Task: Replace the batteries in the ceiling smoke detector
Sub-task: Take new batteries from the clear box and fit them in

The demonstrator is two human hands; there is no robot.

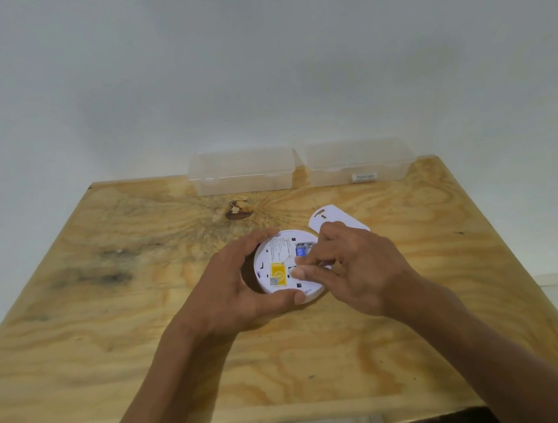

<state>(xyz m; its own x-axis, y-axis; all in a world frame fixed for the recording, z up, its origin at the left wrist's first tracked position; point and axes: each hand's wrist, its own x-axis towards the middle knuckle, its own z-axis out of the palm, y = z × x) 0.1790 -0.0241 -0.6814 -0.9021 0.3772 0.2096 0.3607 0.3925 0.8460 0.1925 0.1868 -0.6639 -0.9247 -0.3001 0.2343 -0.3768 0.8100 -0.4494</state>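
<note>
A round white smoke detector (275, 256) lies back side up in the middle of the plywood table (145, 328), showing a yellow label and small print. My left hand (241, 294) cups its left rim, thumb at the near edge. My right hand (355, 265) rests over its right half, fingertips pressing into the open battery bay, where a blue battery (299, 251) shows. Whether the fingers grip the battery is hidden. The white mounting plate (330, 218) lies flat just behind my right hand.
Two clear plastic boxes stand at the table's far edge against the white wall, one (242, 172) in the middle and one (358, 163) to its right with a small label. A dark knot (238, 210) marks the wood.
</note>
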